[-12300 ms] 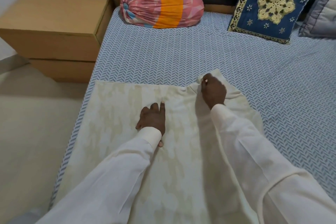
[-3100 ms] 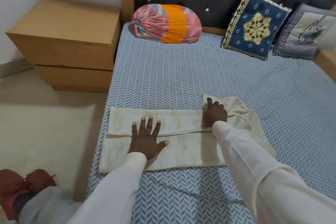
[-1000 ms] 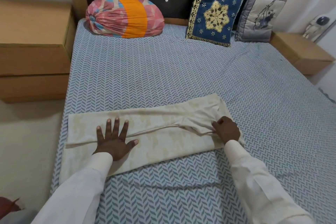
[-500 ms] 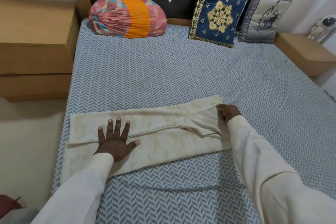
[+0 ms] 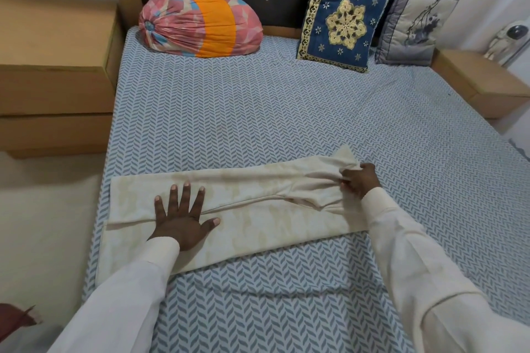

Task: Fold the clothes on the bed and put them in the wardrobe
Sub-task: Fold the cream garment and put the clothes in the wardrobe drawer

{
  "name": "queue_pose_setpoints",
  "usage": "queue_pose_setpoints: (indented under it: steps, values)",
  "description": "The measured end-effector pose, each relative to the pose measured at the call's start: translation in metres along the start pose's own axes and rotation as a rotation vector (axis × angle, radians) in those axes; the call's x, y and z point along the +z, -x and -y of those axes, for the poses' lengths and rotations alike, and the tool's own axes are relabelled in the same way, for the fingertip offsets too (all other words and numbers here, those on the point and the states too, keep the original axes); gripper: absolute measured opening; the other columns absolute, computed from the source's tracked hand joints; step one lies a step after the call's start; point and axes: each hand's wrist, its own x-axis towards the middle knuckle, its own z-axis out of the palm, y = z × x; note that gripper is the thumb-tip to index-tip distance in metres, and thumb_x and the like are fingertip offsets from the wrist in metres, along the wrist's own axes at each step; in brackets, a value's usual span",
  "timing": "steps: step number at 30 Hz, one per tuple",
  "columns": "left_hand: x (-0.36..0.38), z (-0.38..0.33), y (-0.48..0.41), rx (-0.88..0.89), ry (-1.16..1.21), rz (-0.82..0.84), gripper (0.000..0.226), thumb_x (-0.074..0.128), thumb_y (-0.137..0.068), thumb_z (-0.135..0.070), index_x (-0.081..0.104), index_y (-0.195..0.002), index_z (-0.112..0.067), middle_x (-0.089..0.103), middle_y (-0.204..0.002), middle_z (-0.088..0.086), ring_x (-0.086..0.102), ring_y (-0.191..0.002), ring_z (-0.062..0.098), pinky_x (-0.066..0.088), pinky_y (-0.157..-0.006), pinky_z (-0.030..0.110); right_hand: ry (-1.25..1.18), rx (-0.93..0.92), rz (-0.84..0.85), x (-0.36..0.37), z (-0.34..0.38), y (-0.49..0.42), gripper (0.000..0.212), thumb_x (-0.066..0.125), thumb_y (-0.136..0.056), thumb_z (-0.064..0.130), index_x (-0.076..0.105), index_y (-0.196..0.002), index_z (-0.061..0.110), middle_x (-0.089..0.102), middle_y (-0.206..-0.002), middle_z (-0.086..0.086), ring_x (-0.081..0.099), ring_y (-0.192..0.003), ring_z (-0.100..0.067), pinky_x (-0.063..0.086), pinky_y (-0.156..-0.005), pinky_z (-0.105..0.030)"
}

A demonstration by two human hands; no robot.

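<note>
A cream garment (image 5: 258, 209) with a faint beige pattern lies folded into a long strip across the near part of the bed (image 5: 258, 112). My left hand (image 5: 182, 219) presses flat on its left half, fingers spread. At the strip's right end my right hand (image 5: 358, 183) pinches a bunched corner of the cloth, which lifts slightly off the sheet. The wardrobe is not in view.
A pink and orange bolster (image 5: 200, 27), a blue and gold cushion (image 5: 344, 27) and a grey cushion (image 5: 415, 28) lean at the dark headboard. Wooden bedside units stand left (image 5: 54, 71) and right (image 5: 481, 86). The floor (image 5: 43, 238) lies left of the bed.
My right hand has shifted along the garment's right end and now gathers and lifts its corner. My left hand stays pressed flat in the same spot.
</note>
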Motion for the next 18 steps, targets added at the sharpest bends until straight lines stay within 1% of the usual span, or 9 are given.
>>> queue_pose_setpoints:
  steps: [2,3,5,7,8,11,14,16,18]
  values:
    - [0.0,0.001,0.0,0.004,0.002,-0.001,0.087,0.012,-0.085,-0.08,-0.029,-0.147,-0.034,-0.045,-0.148,0.0,-0.041,-0.138,0.027,-0.032,-0.101,0.054,0.315,-0.069,-0.139,0.003,-0.007,0.014,0.065,0.074,-0.075,0.036,0.039,-0.126,0.015,0.056,-0.123,-0.022,0.062,-0.1,-0.036,0.054,-0.087,-0.05]
    - [0.001,0.001,0.0,0.005,0.0,-0.001,0.087,0.011,-0.085,-0.08,-0.03,-0.146,-0.034,-0.045,-0.149,0.0,-0.041,-0.138,0.027,-0.031,-0.101,0.054,0.428,-0.165,-0.233,0.006,-0.006,0.026,0.059,0.07,-0.079,0.033,0.042,-0.127,0.015,0.052,-0.127,-0.02,0.056,-0.112,-0.038,0.049,-0.091,-0.049]
    - [0.001,0.001,-0.001,0.005,0.0,-0.006,0.087,0.012,-0.085,-0.08,-0.03,-0.146,-0.034,-0.044,-0.149,0.0,-0.041,-0.138,0.027,-0.031,-0.101,0.054,0.565,-0.5,-0.383,0.016,-0.005,0.045,0.045,0.064,-0.084,0.021,0.05,-0.127,0.017,0.05,-0.126,-0.016,0.047,-0.117,-0.038,0.045,-0.091,-0.046]
    - [0.001,0.001,-0.002,0.008,0.002,-0.013,0.087,0.012,-0.086,-0.08,-0.03,-0.146,-0.034,-0.043,-0.15,0.001,-0.04,-0.139,0.028,-0.03,-0.103,0.054,0.668,-0.749,-0.255,0.029,-0.012,0.05,0.038,0.061,-0.086,0.016,0.059,-0.124,0.016,0.054,-0.121,-0.016,0.048,-0.114,-0.038,0.043,-0.094,-0.044]
    - [0.001,0.002,-0.002,0.014,0.003,-0.02,0.087,0.013,-0.086,-0.08,-0.029,-0.147,-0.034,-0.042,-0.151,0.001,-0.039,-0.139,0.028,-0.028,-0.105,0.055,0.731,-0.775,-0.142,0.033,-0.019,0.047,0.036,0.058,-0.089,0.017,0.061,-0.124,0.015,0.057,-0.121,-0.017,0.05,-0.115,-0.038,0.041,-0.096,-0.042]
    - [-0.001,0.011,0.004,0.071,-0.012,-0.105,0.083,0.003,-0.084,-0.079,-0.016,-0.152,-0.036,-0.025,-0.16,0.001,-0.024,-0.147,0.026,-0.015,-0.115,0.053,0.853,-0.645,0.069,0.04,-0.028,0.038,0.046,0.049,-0.093,0.028,0.057,-0.132,0.006,0.055,-0.132,-0.022,0.045,-0.126,-0.04,0.034,-0.105,-0.041]
    - [-0.01,0.026,0.01,0.057,0.058,-0.289,0.082,0.002,-0.085,-0.074,0.014,-0.155,-0.034,0.008,-0.164,0.002,0.004,-0.15,0.025,0.006,-0.118,0.046,0.962,-0.587,0.108,0.041,-0.003,0.037,0.053,0.062,-0.088,0.018,0.047,-0.137,0.005,0.041,-0.141,-0.019,0.045,-0.127,-0.038,0.039,-0.104,-0.042]
    - [-0.016,0.041,0.007,-0.053,0.061,-0.325,0.068,0.016,-0.095,-0.065,0.016,-0.155,-0.032,0.009,-0.164,0.004,0.006,-0.15,0.028,0.011,-0.119,0.047,0.987,-0.494,0.137,0.04,0.016,0.028,0.066,0.075,-0.078,0.024,0.044,-0.135,0.009,0.034,-0.143,-0.014,0.048,-0.125,-0.036,0.044,-0.101,-0.045]
    - [-0.018,0.057,0.0,-0.129,0.05,-0.253,0.072,0.019,-0.094,-0.068,0.006,-0.156,-0.034,-0.004,-0.164,0.005,-0.003,-0.15,0.03,0.004,-0.12,0.048,1.067,-0.423,0.167,0.035,0.032,0.015,0.08,0.084,-0.066,0.036,0.047,-0.13,0.005,0.039,-0.141,-0.014,0.05,-0.124,-0.033,0.045,-0.099,-0.039]
